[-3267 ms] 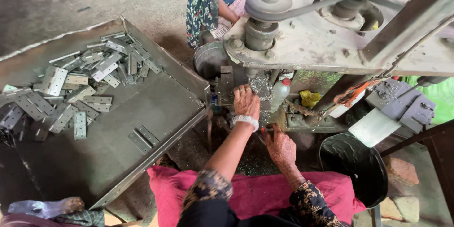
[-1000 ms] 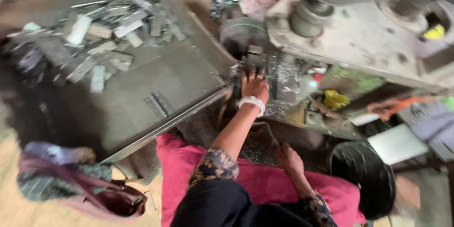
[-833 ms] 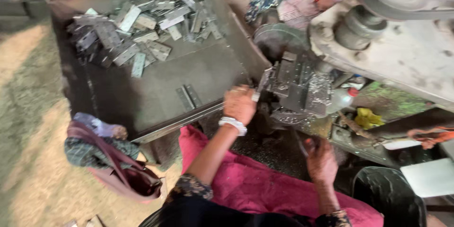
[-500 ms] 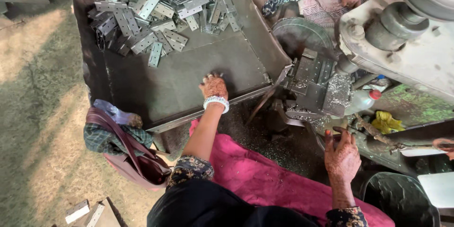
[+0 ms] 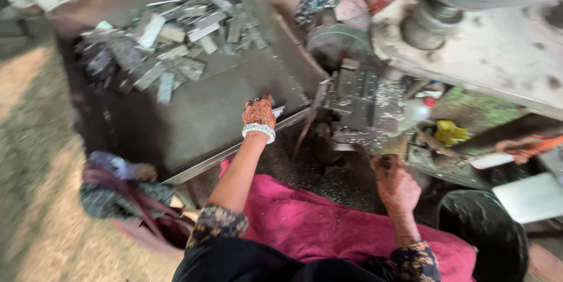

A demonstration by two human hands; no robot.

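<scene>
- While the left hand [image 5: 258, 112] reaches over the near rim of the wide grey sheet-metal tray [image 5: 193, 123], its fingers close on a small flat grey metal piece [image 5: 278, 110] at that edge.
- The heap of flat grey metal pieces [image 5: 170, 41] lies well apart, at the tray's far side.
- The right hand [image 5: 396, 185] rests low beside the grey metal press machine [image 5: 363, 103]; whether it grips anything, I cannot tell.
- A pink cloth [image 5: 316, 223] covers the lap.

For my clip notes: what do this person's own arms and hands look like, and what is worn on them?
Both forearms are bare below short dark sleeves with a small floral print. The left hand has dark henna-like patterning on its back and a pale beaded bracelet at the wrist. The right hand shows similar patterning, no bracelet visible.
</scene>
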